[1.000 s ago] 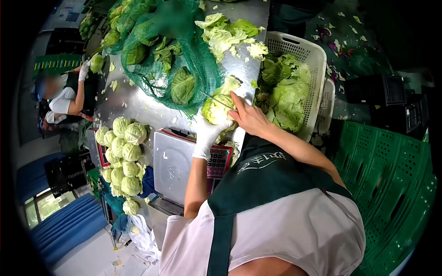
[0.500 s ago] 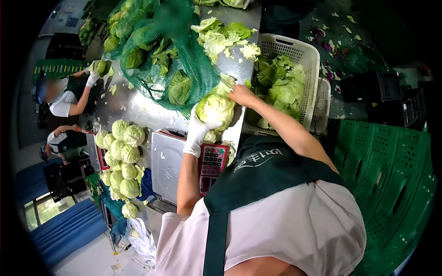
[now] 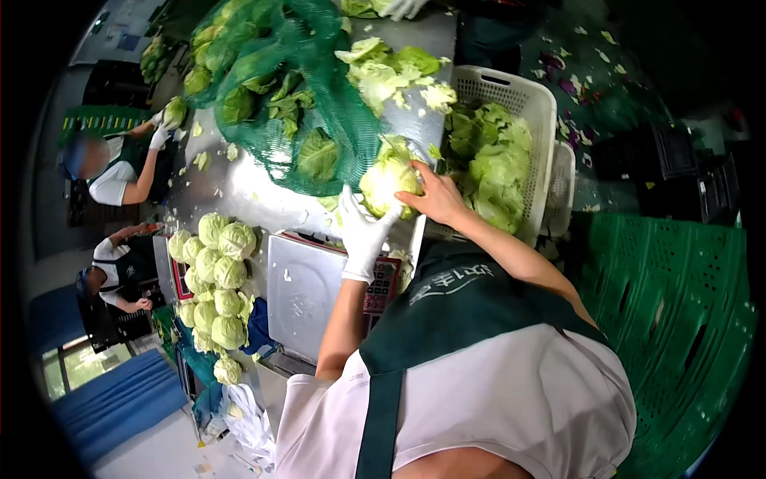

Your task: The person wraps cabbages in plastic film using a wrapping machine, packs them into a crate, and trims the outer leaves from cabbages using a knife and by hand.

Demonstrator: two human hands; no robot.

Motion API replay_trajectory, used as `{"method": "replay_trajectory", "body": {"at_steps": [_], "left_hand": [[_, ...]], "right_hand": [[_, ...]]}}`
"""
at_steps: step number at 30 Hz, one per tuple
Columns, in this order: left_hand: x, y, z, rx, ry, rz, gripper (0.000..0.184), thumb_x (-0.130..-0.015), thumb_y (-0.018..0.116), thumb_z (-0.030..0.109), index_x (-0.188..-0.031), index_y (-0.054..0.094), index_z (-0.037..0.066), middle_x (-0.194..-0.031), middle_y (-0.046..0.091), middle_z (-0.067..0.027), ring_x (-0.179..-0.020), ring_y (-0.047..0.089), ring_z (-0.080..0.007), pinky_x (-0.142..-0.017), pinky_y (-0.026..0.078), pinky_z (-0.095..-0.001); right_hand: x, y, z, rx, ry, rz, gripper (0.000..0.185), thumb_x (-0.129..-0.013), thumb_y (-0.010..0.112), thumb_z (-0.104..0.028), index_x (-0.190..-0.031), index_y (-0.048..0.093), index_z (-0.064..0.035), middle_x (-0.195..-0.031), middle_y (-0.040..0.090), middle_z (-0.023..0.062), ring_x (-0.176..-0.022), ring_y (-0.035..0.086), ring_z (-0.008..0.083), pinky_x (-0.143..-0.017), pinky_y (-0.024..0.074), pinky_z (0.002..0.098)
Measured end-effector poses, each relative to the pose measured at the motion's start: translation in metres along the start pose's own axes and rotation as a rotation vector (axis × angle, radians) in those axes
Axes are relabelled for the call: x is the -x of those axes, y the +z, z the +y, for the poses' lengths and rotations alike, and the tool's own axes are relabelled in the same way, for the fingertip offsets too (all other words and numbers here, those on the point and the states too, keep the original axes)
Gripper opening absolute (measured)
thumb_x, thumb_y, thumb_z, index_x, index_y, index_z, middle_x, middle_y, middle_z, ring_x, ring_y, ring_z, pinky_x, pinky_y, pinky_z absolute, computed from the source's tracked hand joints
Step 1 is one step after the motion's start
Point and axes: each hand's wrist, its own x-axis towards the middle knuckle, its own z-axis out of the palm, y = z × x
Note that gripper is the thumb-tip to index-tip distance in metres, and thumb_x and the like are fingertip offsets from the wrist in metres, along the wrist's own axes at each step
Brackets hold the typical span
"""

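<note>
A pale green cabbage (image 3: 384,182) is held between my two hands, just above the table's near edge. My left hand (image 3: 365,235), in a white glove, cups it from below and the left, with the thumb spread outward. From the right, my bare right hand (image 3: 437,196) grips its side with bent fingers. Beyond the cabbage lies a green mesh sack (image 3: 351,128) with more cabbages and leaves inside. Loose outer leaves (image 3: 391,72) are piled on the metal table (image 3: 231,172).
A white crate (image 3: 544,120) of leaves stands at right. A scale (image 3: 307,295) and a heap of trimmed cabbages (image 3: 211,271) are at left. Green plastic crates (image 3: 662,319) lie at far right. Two people work across at left; another person's gloved hand (image 3: 405,8) shows at top.
My right hand has moved from a leaf at the cabbage's top onto its side. The cabbage has turned and shifted right, and my left hand has spread its thumb. Another gloved hand has appeared at top.
</note>
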Motion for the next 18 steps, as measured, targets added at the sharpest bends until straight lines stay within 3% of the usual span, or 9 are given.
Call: {"method": "replay_trajectory", "body": {"at_steps": [1,2,3,6,9,12,13,14,18], "left_hand": [[-0.012,-0.007,0.004,0.056,0.162,-0.033,0.102,-0.061,0.081,0.035,-0.134,0.025,-0.009,-0.133,0.035,-0.0278,-0.121,0.038,-0.0398,-0.102,0.033,-0.0389],[-0.016,-0.008,0.013,0.327,0.120,-0.232,0.108,-0.055,0.084,0.032,-0.136,0.023,-0.007,-0.135,0.030,-0.0299,-0.126,0.032,-0.0411,-0.104,0.031,-0.0402],[-0.024,0.011,-0.004,0.090,0.290,-0.257,0.116,-0.049,0.086,0.032,-0.138,0.021,-0.006,-0.138,0.025,-0.0308,-0.129,0.026,-0.0424,-0.107,0.026,-0.0413],[-0.033,0.025,0.003,0.049,0.214,-0.246,0.119,-0.047,0.084,0.033,-0.139,0.018,-0.004,-0.142,0.018,-0.0311,-0.131,0.021,-0.0442,-0.108,0.024,-0.0432],[-0.032,0.030,0.025,-0.011,0.142,-0.220,0.116,-0.049,0.080,0.033,-0.137,0.018,-0.009,-0.141,0.020,-0.0306,-0.131,0.021,-0.0448,-0.109,0.022,-0.0435],[-0.031,0.026,0.040,-0.043,0.076,-0.233,0.117,-0.049,0.082,0.033,-0.137,0.017,-0.009,-0.136,0.028,-0.0283,-0.125,0.029,-0.0429,-0.105,0.028,-0.0430],[-0.031,0.023,0.043,-0.021,0.083,-0.233,0.120,-0.047,0.084,0.034,-0.138,0.018,-0.007,-0.134,0.030,-0.0268,-0.123,0.031,-0.0421,-0.104,0.030,-0.0422],[-0.029,0.023,0.043,-0.022,0.079,-0.224,0.120,-0.047,0.084,0.034,-0.138,0.018,-0.007,-0.134,0.030,-0.0268,-0.123,0.031,-0.0421,-0.104,0.030,-0.0422],[-0.024,0.027,0.032,0.005,0.082,-0.204,0.119,-0.046,0.085,0.034,-0.138,0.019,-0.003,-0.134,0.030,-0.0259,-0.125,0.027,-0.0444,-0.106,0.028,-0.0434]], "right_hand": [[0.000,-0.005,0.001,0.052,-0.022,-0.032,0.075,-0.074,0.069,-0.044,-0.132,0.039,-0.0072,-0.096,0.063,0.0255,-0.085,0.062,0.0397,-0.075,0.0491,0.0407],[-0.003,-0.008,0.000,0.101,-0.057,-0.070,0.075,-0.074,0.069,-0.043,-0.133,0.038,-0.0086,-0.097,0.063,0.0254,-0.087,0.062,0.0400,-0.076,0.0490,0.0411],[-0.003,-0.005,0.005,0.094,-0.175,-0.016,0.071,-0.078,0.065,-0.043,-0.134,0.036,-0.0092,-0.104,0.060,0.0262,-0.087,0.061,0.0417,-0.076,0.0492,0.0428],[-0.005,0.012,0.028,0.170,-0.381,0.102,0.061,-0.089,0.051,-0.039,-0.138,0.028,-0.0125,-0.131,0.040,0.0300,-0.091,0.057,0.0482,-0.078,0.0479,0.0486],[0.001,0.000,0.011,0.298,-0.239,-0.006,0.058,-0.092,0.044,-0.036,-0.141,0.022,-0.0153,-0.137,0.033,0.0288,-0.093,0.053,0.0524,-0.080,0.0463,0.0522],[-0.012,-0.004,0.022,0.244,-0.313,0.087,0.049,-0.093,0.042,-0.031,-0.137,0.029,-0.0148,-0.124,0.046,0.0299,-0.089,0.056,0.0496,-0.077,0.0466,0.0515],[-0.016,-0.006,0.023,0.146,-0.236,0.081,0.045,-0.093,0.041,-0.030,-0.134,0.033,-0.0132,-0.102,0.058,0.0303,-0.087,0.057,0.0474,-0.075,0.0457,0.0520],[-0.022,-0.010,0.025,0.163,-0.165,0.105,0.044,-0.094,0.041,-0.030,-0.133,0.034,-0.0122,-0.087,0.061,0.0292,-0.083,0.057,0.0475,-0.071,0.0446,0.0530],[-0.053,-0.016,0.043,0.140,-0.115,0.126,0.040,-0.093,0.044,-0.030,-0.126,0.039,-0.0087,-0.086,0.061,0.0292,-0.082,0.057,0.0479,-0.069,0.0442,0.0531]]}}
